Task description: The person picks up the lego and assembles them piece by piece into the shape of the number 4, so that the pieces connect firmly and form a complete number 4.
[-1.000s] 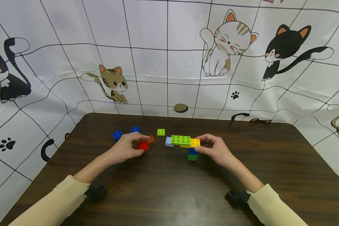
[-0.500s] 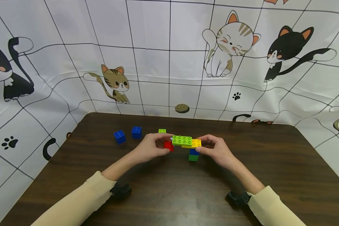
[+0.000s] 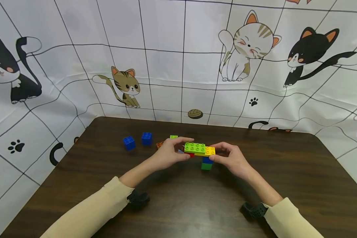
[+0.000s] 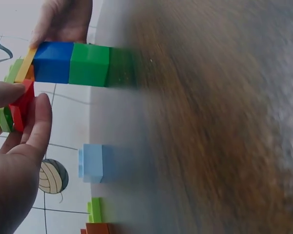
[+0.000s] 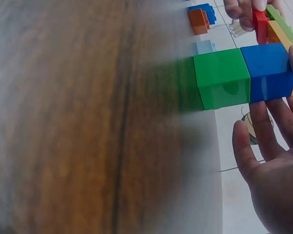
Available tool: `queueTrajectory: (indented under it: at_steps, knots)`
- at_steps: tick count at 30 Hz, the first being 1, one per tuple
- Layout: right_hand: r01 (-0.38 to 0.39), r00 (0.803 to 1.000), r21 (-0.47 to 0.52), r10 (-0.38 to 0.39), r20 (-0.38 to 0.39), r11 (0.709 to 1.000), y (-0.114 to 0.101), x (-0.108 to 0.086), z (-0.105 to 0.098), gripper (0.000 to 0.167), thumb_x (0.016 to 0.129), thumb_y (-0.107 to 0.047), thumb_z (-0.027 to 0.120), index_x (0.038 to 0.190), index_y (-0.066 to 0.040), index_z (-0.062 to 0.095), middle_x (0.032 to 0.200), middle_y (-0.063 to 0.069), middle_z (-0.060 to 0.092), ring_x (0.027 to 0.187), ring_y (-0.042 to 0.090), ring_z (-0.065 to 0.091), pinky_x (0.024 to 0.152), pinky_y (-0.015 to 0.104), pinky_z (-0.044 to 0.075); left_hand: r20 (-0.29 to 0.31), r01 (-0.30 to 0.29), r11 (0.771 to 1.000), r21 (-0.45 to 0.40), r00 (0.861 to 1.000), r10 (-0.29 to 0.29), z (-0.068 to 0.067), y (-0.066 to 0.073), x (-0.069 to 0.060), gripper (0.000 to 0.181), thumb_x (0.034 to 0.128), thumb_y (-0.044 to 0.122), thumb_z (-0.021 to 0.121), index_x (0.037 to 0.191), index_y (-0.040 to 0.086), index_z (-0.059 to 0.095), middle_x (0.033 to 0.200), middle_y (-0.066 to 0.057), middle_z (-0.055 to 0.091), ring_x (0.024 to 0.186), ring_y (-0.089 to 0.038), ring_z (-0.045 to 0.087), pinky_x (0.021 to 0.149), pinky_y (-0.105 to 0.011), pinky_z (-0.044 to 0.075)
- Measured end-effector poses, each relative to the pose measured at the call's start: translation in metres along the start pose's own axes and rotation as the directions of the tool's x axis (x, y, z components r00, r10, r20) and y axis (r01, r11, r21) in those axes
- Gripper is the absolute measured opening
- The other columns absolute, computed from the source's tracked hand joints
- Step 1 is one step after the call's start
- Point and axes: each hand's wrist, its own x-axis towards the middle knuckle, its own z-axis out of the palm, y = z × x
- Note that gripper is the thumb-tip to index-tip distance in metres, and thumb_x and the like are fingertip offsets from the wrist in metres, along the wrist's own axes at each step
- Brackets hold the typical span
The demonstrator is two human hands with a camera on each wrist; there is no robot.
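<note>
A green block (image 5: 222, 79) stands on the table with a blue block (image 5: 268, 72) on it and a flat yellow brick (image 3: 210, 151) on top. A long lime brick (image 3: 194, 147) lies over the yellow one and juts out to the left. The left hand (image 3: 172, 154) pinches a red brick (image 4: 22, 106) under the jutting end of the lime brick, beside the yellow one. On the right side, the right hand (image 3: 233, 160) grips the yellow brick and the top of the stack between thumb and fingers.
Two blue blocks (image 3: 129, 143) lie at the table's back left. An orange brick (image 4: 97, 228), a small lime brick (image 4: 96, 209) and a light blue brick (image 4: 93, 163) stand behind the left hand. A patterned cloth (image 3: 166, 66) hangs behind the table (image 3: 178, 205).
The left hand has carried the red brick rightwards from beside the orange brick to beneath the lime brick. The right hand has stayed at the stack. The head view has shifted slightly.
</note>
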Motion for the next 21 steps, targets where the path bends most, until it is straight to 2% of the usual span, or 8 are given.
queueTrajectory:
  at_steps: [7,13,21]
  knots:
    - [-0.002,1.000,-0.019,0.002,-0.005,1.000,0.0002,-0.0020,-0.0009,0.036,0.095,-0.016,0.076,0.124,0.002,0.066,0.117,0.016,0.069,0.099,0.029,0.066,0.084,0.024,0.056,0.007,0.011,0.998,-0.057,1.000,-0.010,0.0015,0.0007,0.0018,0.051,0.0901,-0.001,0.076,0.139,0.002,0.061,0.129,-0.014,0.060,0.106,-0.030,0.065,0.089,-0.032,0.058]
    - [-0.001,1.000,0.001,0.001,-0.008,1.000,0.0018,-0.0047,-0.0031,0.035,0.095,-0.014,0.075,0.124,0.003,0.065,0.117,0.017,0.068,0.100,0.029,0.066,0.085,0.024,0.056,0.029,0.023,0.991,-0.130,0.999,-0.020,0.0031,0.0013,0.0062,0.049,0.0899,-0.004,0.075,0.137,-0.001,0.061,0.131,-0.016,0.060,0.109,-0.031,0.067,0.092,-0.035,0.057]
    - [0.039,0.999,0.001,-0.039,0.001,0.999,0.0010,-0.0013,-0.0005,0.033,0.094,-0.013,0.076,0.122,0.002,0.066,0.115,0.015,0.069,0.099,0.028,0.066,0.084,0.025,0.057,0.008,0.065,0.976,-0.209,0.998,-0.065,0.0010,-0.0035,0.0044,0.049,0.0891,-0.004,0.076,0.136,0.000,0.062,0.131,-0.014,0.061,0.113,-0.028,0.067,0.094,-0.037,0.056]
